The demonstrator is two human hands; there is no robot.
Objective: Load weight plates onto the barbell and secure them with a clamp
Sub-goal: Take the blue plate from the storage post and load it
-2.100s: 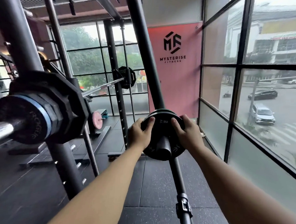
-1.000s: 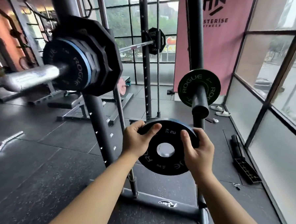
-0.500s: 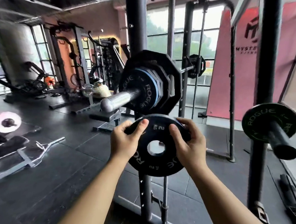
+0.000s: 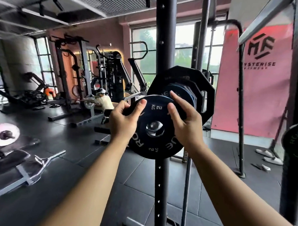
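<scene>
One small black plate, marked 2 KG, sits upright between our two grips, its face turned toward us. The left grip holds its left rim, thumb pressed on the face and fingers wrapped behind. The right grip holds the right rim the same way, thumb on the face, with the forefinger stretched up past the top edge. Through the plate's centre hole we see the shiny end of the barbell sleeve; whether the plate is already on it we cannot tell. Just beyond the grips, further along the bar, a blue-edged plate lies against a large many-sided black plate. The black rack upright rises behind them and runs down below the grips to the dark rubber floor. Well to the right of the right grip a dark green plate hangs at the frame's edge, with a pink banner behind it and white slippers on the floor. Far left of the left grip lies a blurred pink plate, and beyond it a person sits among other machines.
</scene>
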